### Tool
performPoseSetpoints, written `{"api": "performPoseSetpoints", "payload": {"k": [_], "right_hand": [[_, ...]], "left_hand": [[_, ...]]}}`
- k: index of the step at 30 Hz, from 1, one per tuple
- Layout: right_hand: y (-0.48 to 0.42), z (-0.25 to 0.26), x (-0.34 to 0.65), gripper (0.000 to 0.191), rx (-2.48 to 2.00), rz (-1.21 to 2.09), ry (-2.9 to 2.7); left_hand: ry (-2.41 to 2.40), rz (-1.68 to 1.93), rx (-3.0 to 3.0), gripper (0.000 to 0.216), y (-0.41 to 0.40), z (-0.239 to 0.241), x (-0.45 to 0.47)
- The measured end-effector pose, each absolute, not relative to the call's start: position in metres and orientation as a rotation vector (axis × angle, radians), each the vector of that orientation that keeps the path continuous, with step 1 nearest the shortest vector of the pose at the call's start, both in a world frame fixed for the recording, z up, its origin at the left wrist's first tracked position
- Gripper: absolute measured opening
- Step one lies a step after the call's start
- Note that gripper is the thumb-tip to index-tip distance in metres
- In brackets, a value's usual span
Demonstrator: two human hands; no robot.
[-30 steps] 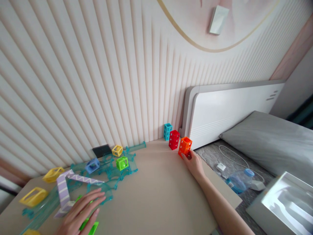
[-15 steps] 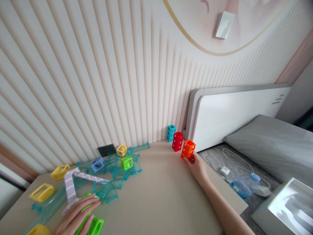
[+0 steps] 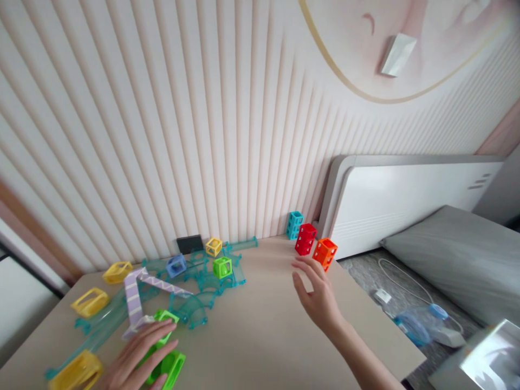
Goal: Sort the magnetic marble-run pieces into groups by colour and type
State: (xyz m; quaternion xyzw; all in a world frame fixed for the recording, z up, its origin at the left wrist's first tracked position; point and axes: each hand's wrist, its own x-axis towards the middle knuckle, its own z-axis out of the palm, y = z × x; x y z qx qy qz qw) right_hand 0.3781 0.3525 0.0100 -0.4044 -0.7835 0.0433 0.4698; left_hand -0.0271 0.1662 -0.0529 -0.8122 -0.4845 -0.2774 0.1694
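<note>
My right hand (image 3: pixel 319 295) hovers just in front of an orange openwork block tower (image 3: pixel 325 253), its fingers apart and slightly bent with nothing between them. Beside that tower stand a red block tower (image 3: pixel 306 239) and a turquoise one (image 3: pixel 294 225), in a slanting row by the wall. At the lower left, my left hand (image 3: pixel 140 357) lies with stretched fingers over bright green blocks (image 3: pixel 173 368), which it partly hides. Near it are a lilac striped piece (image 3: pixel 133 298) and a yellow frame block (image 3: pixel 77 372).
Translucent teal track pieces (image 3: pixel 193 310) spread over the table's left half (image 3: pixel 252 346), among them a small green block (image 3: pixel 222 267) and a blue block (image 3: pixel 176 265). A black flat piece (image 3: pixel 189 244) leans at the wall. Past the right edge lie a bottle (image 3: pixel 418 325) and a white box (image 3: pixel 475 360).
My right hand has let go of the orange tower, drawn back from it and opened. The tower stays standing. My left hand remains over the green blocks while the view has shifted slightly.
</note>
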Motion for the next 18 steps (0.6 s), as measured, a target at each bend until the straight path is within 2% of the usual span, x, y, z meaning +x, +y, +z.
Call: {"api": "performPoseSetpoints", "payload": {"k": [6,12,18], "right_hand": [[0.338,-0.017,0.279,0.019,-0.833,0.423,-2.086],[0.332,-0.031,0.208,0.019,-0.762,0.513,-2.03],[0.303,-0.048,0.185,0.019,-0.623,0.554,-2.078]], "left_hand": [[-1.261,-0.715,-2.451,0.042,0.17,-0.055,-0.016],[-1.293,-0.676,-2.549,0.043,0.168,-0.049,-0.02],[-1.311,-0.564,-2.596,0.046,0.162,-0.036,-0.023]]}}
